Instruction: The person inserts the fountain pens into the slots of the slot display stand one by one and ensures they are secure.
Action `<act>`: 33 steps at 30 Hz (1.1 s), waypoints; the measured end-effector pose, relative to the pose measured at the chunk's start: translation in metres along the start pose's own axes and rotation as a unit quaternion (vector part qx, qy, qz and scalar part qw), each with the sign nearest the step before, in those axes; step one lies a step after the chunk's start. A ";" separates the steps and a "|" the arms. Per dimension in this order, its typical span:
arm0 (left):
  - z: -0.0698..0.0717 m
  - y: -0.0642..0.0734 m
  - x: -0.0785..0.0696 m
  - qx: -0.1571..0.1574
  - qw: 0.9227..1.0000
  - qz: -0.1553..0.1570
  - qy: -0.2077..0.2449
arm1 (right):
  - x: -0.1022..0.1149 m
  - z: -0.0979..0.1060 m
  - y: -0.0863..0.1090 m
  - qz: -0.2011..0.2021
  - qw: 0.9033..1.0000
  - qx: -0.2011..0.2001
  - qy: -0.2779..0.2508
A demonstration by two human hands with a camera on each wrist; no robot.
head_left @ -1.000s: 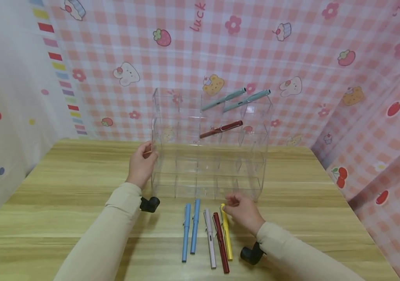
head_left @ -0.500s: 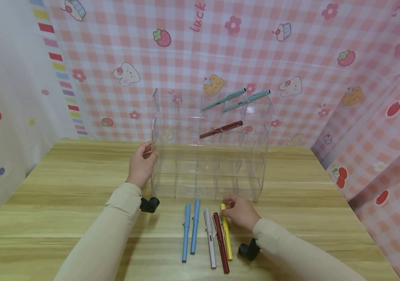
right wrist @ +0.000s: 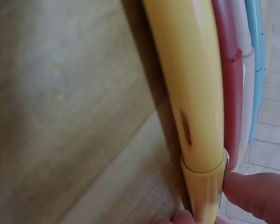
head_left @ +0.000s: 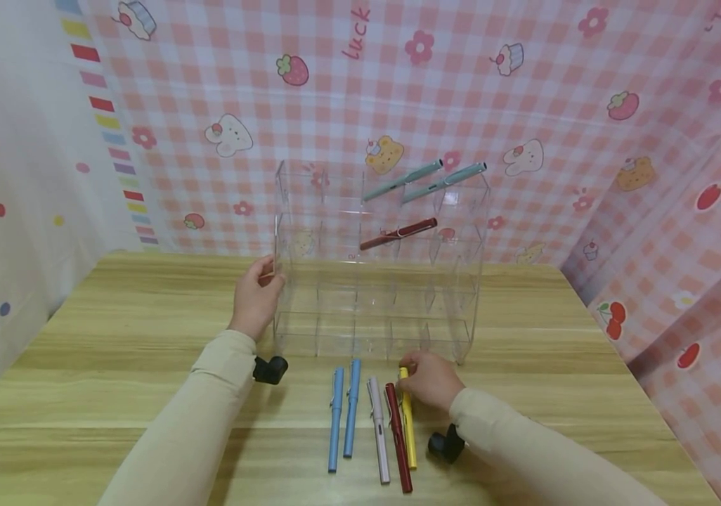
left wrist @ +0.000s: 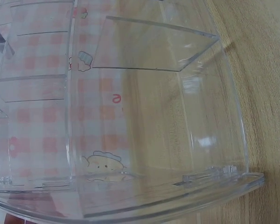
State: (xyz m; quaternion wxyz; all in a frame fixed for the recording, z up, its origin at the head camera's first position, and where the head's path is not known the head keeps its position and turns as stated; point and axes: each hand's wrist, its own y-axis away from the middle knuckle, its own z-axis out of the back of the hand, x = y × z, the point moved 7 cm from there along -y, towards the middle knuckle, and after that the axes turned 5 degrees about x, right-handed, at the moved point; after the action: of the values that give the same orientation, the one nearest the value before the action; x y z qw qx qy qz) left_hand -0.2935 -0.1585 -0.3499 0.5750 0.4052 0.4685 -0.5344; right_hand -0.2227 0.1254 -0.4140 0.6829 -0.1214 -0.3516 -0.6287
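Note:
My right hand (head_left: 431,379) pinches the cap end of a yellow pen (head_left: 408,436) lying on the table; in the right wrist view the thumb (right wrist: 256,193) presses beside its metal clip. A dark red pen (head_left: 400,443) lies close along its left side. Further left are a pale lilac pen (head_left: 380,436) and two blue pens (head_left: 335,425). My left hand (head_left: 256,299) grips the left side of a clear acrylic rack (head_left: 277,239) standing upright. The left wrist view shows its transparent walls (left wrist: 154,44) but not the fingers. Two teal pens (head_left: 445,183) and another dark red pen (head_left: 407,231) rest in its upper tiers.
The wooden table (head_left: 145,316) extends to both sides of the rack. A pink checked cloth (head_left: 348,105) hangs behind it, and further cloth encloses the sides. A black wrist camera (head_left: 270,369) sits at each cuff.
My right hand has moved slightly left and its fingers have closed on the yellow pen's cap. The yellow pen has shifted slightly. My left hand stays on the rack.

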 end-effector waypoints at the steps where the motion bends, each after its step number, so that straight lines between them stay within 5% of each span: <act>1: 0.000 0.000 0.000 -0.001 1.000 0.000 0.000 | 0.000 0.000 0.000 -0.002 1.000 0.001 0.004; 18: 0.000 0.000 -0.001 -0.002 1.000 0.001 -0.007 | 0.003 -0.001 -0.005 0.010 1.000 0.000 0.020; 33: 0.000 0.002 -0.002 0.001 1.000 0.003 -0.009 | 0.003 0.019 0.007 0.009 0.995 -0.009 -0.100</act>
State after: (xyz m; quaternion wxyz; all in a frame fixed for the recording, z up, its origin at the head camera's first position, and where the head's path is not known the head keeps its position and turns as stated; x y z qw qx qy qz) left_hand -0.2920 -0.1574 -0.3482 0.5799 0.4026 0.4616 -0.5371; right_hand -0.2225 0.1361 -0.3962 0.6487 -0.1934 -0.4114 -0.6104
